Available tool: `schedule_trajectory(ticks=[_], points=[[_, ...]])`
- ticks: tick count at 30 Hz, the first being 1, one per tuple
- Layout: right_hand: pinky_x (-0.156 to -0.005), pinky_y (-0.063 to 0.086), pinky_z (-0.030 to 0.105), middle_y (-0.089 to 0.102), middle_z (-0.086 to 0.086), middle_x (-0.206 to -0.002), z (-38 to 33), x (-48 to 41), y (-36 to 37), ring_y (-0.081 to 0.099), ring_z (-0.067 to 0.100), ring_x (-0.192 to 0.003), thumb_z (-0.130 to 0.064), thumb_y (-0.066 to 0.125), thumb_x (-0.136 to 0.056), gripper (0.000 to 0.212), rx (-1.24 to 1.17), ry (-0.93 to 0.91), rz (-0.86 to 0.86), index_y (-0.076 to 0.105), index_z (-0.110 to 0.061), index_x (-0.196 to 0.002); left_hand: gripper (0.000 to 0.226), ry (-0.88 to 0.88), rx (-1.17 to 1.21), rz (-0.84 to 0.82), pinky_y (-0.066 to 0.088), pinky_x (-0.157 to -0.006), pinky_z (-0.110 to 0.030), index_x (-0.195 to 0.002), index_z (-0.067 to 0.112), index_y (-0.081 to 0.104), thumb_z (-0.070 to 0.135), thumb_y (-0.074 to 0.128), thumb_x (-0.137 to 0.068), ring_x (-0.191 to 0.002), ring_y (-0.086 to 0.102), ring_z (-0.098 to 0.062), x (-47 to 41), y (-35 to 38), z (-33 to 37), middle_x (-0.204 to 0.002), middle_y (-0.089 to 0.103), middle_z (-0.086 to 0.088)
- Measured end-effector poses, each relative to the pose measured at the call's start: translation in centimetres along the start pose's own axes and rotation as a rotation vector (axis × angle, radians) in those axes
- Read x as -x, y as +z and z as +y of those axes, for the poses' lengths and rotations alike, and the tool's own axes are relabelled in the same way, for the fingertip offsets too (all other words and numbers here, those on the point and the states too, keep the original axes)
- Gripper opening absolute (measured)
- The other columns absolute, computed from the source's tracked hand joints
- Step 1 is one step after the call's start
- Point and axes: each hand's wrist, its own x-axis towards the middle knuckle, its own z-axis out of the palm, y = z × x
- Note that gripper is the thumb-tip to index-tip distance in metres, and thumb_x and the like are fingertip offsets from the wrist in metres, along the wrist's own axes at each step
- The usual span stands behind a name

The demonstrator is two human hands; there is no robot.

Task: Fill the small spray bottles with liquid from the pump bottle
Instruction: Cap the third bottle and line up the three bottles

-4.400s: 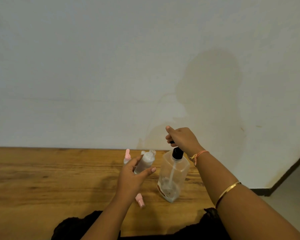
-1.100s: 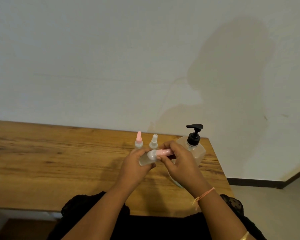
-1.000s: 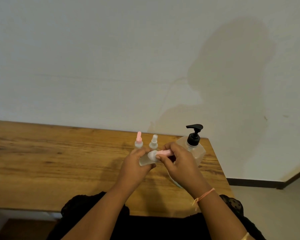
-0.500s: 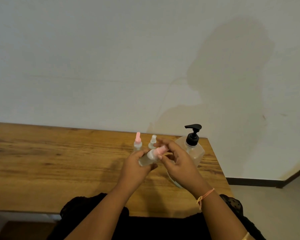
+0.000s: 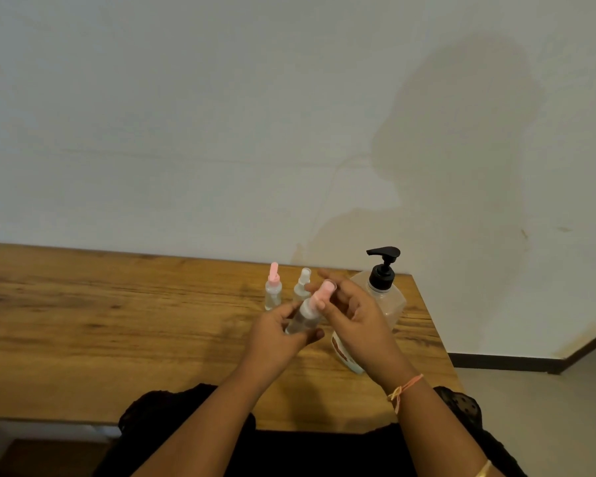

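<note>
Holds a small spray bottle (image 5: 301,320) in the left hand (image 5: 277,337), with fingers and thumb curled round its clear body. Carries it over the wooden table (image 5: 117,325), tilted, the top toward the upper right.

Pinches the pink cap (image 5: 325,291) of this bottle with the right hand (image 5: 356,316): thumb on the near side of the cap, longer fingers stretched behind it. Not possible to tell if the cap sits fully on the neck.

Behind the hands, upright on the table and just beside each other: a pink-topped bottle (image 5: 273,292) at the left and a clear-topped bottle (image 5: 303,280) at the right, the second partly hidden by the held bottle and the fingers.

To the right of these, upright near the right edge of the table, the pump bottle (image 5: 393,304), clear-bodied, with a black pump head (image 5: 383,266), nozzle pointing left. Lower part partly covered by the right hand; liquid level not readable.

On the right wrist, an orange thread (image 5: 406,389). Beyond the table, a pale wall (image 5: 221,132).
</note>
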Motion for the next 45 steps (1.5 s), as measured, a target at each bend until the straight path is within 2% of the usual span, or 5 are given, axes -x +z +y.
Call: schedule_trajectory(ticks=[5,11,18,25,45], points=[[-0.081,0.056,0.032,0.070,-0.002,-0.088,0.0,-0.2,0.1,0.066,0.017,-0.089,-0.013,0.074,-0.077,0.020,0.056,-0.015,0.170,0.064,-0.024,-0.091,0.043,-0.038,0.049,-0.044,0.054,-0.088,-0.040,-0.105,0.035,0.063,0.022,0.080,-0.067,-0.100,0.063,-0.012,-0.1,0.3,-0.5,-0.102,0.068,0.014],[-0.091,0.050,0.022,0.062,-0.009,-0.121,-0.5,0.3,-0.2,0.058,0.006,-0.112,-0.029,0.062,-0.085,0.043,-0.063,0.081,-0.027,0.053,-0.027,-0.128,0.040,-0.056,0.133,-0.084,0.057,-0.081,-0.036,-0.109,0.026,0.065,0.021,0.077,-0.071,-0.099,0.063,-0.016,0.0,0.3,-0.1,-0.103,0.069,0.008],[-0.079,0.055,0.021,0.071,0.002,-0.098,-0.7,-0.1,0.1,0.067,0.014,-0.096,-0.008,0.070,-0.080,0.021,-0.026,0.055,0.068,0.064,-0.019,-0.097,0.034,-0.030,0.190,-0.119,0.055,-0.065,-0.021,-0.106,0.023,0.065,0.012,0.075,-0.074,-0.092,0.066,-0.015,0.3,0.2,0.1,-0.102,0.069,0.003],[-0.096,0.049,0.030,0.066,0.001,-0.120,-0.8,0.1,-0.8,0.060,0.013,-0.114,-0.025,0.059,-0.081,0.046,-0.314,0.127,-0.093,0.055,-0.016,-0.126,0.034,-0.060,0.286,-0.189,0.057,-0.076,-0.031,-0.107,0.020,0.066,0.013,0.074,-0.075,-0.092,0.067,-0.018,0.3,-0.1,0.0,-0.101,0.070,0.001],[-0.085,0.053,0.032,0.073,0.004,-0.099,-1.0,0.1,-0.9,0.066,0.017,-0.098,-0.012,0.053,-0.092,0.021,-0.188,0.178,-0.063,0.064,-0.013,-0.110,0.024,-0.199,0.383,-0.343,0.056,-0.082,-0.038,-0.100,0.016,0.067,0.013,0.070,-0.076,-0.095,0.068,-0.025,0.8,0.2,0.6,-0.102,0.071,-0.010]])
